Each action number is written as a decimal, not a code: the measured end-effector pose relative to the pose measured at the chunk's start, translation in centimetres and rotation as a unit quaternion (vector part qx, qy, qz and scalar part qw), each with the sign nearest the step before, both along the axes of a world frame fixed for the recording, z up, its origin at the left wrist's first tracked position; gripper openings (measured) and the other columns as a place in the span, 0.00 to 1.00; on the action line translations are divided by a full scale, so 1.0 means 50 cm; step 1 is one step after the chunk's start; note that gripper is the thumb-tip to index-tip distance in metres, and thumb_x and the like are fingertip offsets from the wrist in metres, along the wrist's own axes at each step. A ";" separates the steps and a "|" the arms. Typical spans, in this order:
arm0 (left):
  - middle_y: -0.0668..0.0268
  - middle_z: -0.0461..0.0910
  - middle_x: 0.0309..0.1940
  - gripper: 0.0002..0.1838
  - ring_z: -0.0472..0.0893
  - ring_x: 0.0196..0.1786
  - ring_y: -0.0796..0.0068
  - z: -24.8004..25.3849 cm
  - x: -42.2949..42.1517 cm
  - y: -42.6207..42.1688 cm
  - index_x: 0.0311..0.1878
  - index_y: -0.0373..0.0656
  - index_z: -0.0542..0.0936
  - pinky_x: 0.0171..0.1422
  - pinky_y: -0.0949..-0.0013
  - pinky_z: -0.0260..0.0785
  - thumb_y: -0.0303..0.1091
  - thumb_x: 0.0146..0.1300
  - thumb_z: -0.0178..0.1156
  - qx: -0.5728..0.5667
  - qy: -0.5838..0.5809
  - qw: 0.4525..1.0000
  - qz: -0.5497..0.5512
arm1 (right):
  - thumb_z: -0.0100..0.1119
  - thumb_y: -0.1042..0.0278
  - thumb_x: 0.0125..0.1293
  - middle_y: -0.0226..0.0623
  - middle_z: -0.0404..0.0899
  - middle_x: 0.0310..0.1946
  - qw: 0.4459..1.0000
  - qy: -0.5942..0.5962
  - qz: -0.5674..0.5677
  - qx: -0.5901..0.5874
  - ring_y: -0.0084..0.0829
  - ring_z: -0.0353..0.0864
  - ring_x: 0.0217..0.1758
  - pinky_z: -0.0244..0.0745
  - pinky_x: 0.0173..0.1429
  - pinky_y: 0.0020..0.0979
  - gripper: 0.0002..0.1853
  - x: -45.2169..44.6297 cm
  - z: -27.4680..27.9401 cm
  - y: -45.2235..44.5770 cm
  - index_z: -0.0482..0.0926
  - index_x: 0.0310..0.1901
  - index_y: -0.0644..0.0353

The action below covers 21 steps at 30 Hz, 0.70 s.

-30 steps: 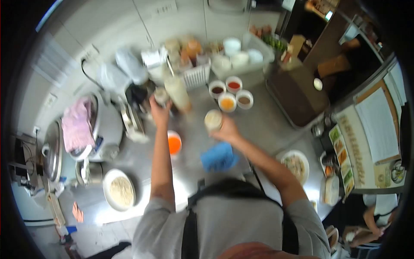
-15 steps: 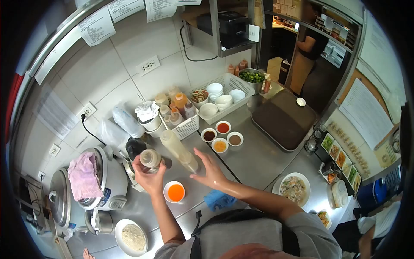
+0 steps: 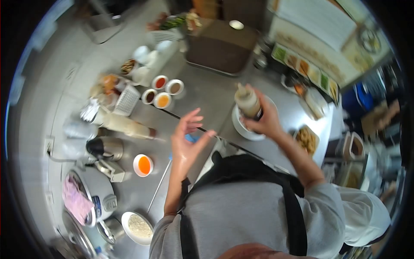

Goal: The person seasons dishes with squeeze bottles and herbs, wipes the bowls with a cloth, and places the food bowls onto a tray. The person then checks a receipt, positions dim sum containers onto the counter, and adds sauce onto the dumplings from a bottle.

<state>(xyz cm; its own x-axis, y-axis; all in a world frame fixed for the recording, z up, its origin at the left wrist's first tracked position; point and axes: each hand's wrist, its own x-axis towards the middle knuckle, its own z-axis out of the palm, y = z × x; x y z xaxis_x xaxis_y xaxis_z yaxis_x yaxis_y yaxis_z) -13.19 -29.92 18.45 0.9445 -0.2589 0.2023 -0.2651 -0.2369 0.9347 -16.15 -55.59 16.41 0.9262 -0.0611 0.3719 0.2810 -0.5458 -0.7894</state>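
Observation:
My right hand [image 3: 266,115] grips a squeeze bottle [image 3: 247,102] with pale contents and a narrow nozzle. Beneath it is a large white bowl [image 3: 242,129], mostly covered by the bottle and hand, so its contents are hidden. My left hand [image 3: 188,134] is held over the counter with fingers apart and nothing in it. Left of that hand, a small white bowl of orange sauce [image 3: 143,165] sits on the steel counter, and a tall clear squeeze bottle [image 3: 125,125] stands behind. A bit of blue cloth [image 3: 191,138] shows behind my left fingers.
Several small sauce bowls [image 3: 163,100] stand near a brown tray [image 3: 220,47]. A dish of brown food [image 3: 307,140] is at right. On the left are a rice cooker [image 3: 101,194] and a white oval dish [image 3: 137,228]. A person in a white sleeve [image 3: 362,216] stands close on my right.
The view has swung to the right. A squeeze bottle has left my left hand, which is now open; my right hand, empty before, now holds one above the large bowl.

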 end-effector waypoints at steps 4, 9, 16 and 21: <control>0.66 0.82 0.35 0.20 0.80 0.37 0.77 -0.163 0.006 0.018 0.54 0.43 0.79 0.45 0.72 0.72 0.31 0.57 0.68 0.005 0.136 0.990 -0.022 | 0.70 0.71 0.41 0.46 0.77 0.55 0.986 0.109 -0.055 -0.112 0.48 0.80 0.52 0.75 0.57 0.37 0.45 -0.052 -0.021 -0.184 0.65 0.67 0.49; 0.66 0.82 0.30 0.15 0.79 0.33 0.77 -0.345 -0.010 0.052 0.51 0.41 0.81 0.41 0.72 0.72 0.31 0.61 0.64 0.123 0.141 0.982 0.040 | 0.64 0.79 0.41 0.40 0.79 0.36 0.932 0.202 -0.055 -0.297 0.46 0.81 0.42 0.77 0.48 0.40 0.38 -0.101 -0.051 -0.269 0.73 0.59 0.43; 0.63 0.83 0.33 0.14 0.79 0.33 0.76 -0.371 -0.018 0.054 0.50 0.40 0.81 0.40 0.72 0.72 0.30 0.61 0.63 0.141 0.102 0.980 0.095 | 0.55 0.86 0.44 0.37 0.81 0.40 0.870 0.170 -0.053 -0.460 0.43 0.80 0.44 0.74 0.50 0.41 0.36 -0.082 -0.096 -0.335 0.76 0.58 0.41; 0.63 0.83 0.33 0.13 0.80 0.34 0.76 -0.350 0.004 0.048 0.50 0.41 0.81 0.39 0.72 0.73 0.28 0.61 0.62 0.157 0.097 0.976 0.112 | 0.53 0.87 0.47 0.36 0.82 0.45 0.896 0.075 -0.050 -0.434 0.43 0.79 0.47 0.72 0.54 0.40 0.36 -0.041 -0.100 -0.324 0.76 0.58 0.40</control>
<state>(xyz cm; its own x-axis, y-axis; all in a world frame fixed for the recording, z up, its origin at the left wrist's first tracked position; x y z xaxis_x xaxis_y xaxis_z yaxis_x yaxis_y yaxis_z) -12.99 -27.52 0.95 0.9972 -0.0610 -0.0424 0.0017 -0.5520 0.8338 -18.20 -71.81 11.42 0.9760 0.1061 0.1902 0.1229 -0.9893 -0.0791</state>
